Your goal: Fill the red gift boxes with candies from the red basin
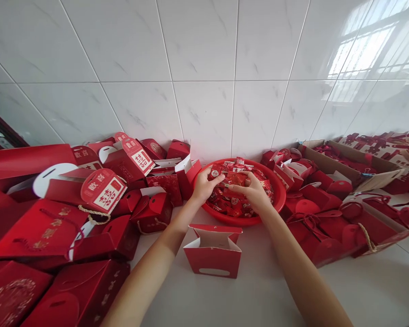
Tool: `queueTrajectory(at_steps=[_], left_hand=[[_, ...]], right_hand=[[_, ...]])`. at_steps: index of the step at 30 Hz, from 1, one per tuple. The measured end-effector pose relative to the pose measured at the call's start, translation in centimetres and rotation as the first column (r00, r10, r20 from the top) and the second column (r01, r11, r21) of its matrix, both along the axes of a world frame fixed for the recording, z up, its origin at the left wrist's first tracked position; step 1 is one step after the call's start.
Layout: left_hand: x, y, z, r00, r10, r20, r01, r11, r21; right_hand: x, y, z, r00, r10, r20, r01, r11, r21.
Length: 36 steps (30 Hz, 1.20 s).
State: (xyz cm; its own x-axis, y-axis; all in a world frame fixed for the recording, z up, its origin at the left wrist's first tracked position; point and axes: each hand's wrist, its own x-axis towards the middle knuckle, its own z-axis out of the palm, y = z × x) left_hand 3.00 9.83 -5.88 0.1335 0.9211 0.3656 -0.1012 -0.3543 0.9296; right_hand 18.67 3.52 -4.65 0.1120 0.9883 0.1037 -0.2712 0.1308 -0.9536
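Observation:
Both hands are over a round red basin [280, 200] filled with small red-wrapped candies [233, 206]. My left hand [204, 185] is closed on a red candy packet [215, 172] with a pale round print. Close beside it, my right hand [254, 191] pinches a shiny red wrapped candy [235, 179]; the fingers partly cover it. In front of the basin, between my forearms, a red paper gift box [213, 261] stands upright with its top open and its white inside showing.
Red gift boxes [105, 190], some with rope handles, are piled on the left. More red boxes [322, 227] and a cardboard carton [347, 156] lie on the right. A white tiled wall [204, 109] rises behind the pale tabletop [204, 302].

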Motion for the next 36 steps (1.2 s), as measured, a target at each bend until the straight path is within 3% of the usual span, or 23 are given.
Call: queueTrajectory(at_steps=[6,11,15,18,22,25,29,33,36], left_hand=[[-0.3,0.7,-0.5,0.996,0.046,-0.074,-0.045,0.999,0.010],[-1.1,1.4,-0.4,0.959,0.117,-0.260,-0.097,0.991,0.091],[-1.7,0.6,0.4,0.878,0.213,-0.428,-0.128,0.967,0.219],[-1.9,-0.6,0.9,0.790,0.228,-0.569,-0.076,0.958,0.278],[-1.7,-1.4,0.8,0.660,0.142,-0.738,0.025,0.977,0.210],[-1.5,-1.1,0.4,0.622,0.095,-0.777,0.035,0.988,0.149],[-1.6,-0.4,0.4,0.704,0.049,-0.708,0.024,0.995,0.094],[-1.9,-0.2,0.5,0.858,0.016,-0.513,0.010,0.999,0.048],[-1.8,-0.2,0.6,0.926,-0.004,-0.377,0.013,1.000,0.021]], right_hand=[[0.2,0.6,-0.6,0.990,-0.139,0.014,0.137,0.985,0.102],[0.3,0.9,-0.8,0.973,-0.228,-0.034,0.231,0.967,0.111],[0.1,0.9,-0.6,0.963,-0.265,-0.045,0.269,0.956,0.115],[0.0,0.8,-0.6,0.963,-0.267,-0.036,0.269,0.955,0.121],[0.1,0.8,-0.7,0.959,-0.282,0.014,0.276,0.949,0.155],[0.3,0.9,-0.9,0.952,-0.300,0.053,0.287,0.942,0.173],[0.4,1.1,-1.1,0.929,-0.353,0.110,0.326,0.922,0.209],[0.4,1.2,-1.2,0.919,-0.357,0.165,0.317,0.921,0.226],[0.4,1.2,-1.3,0.912,-0.343,0.226,0.290,0.927,0.238]])
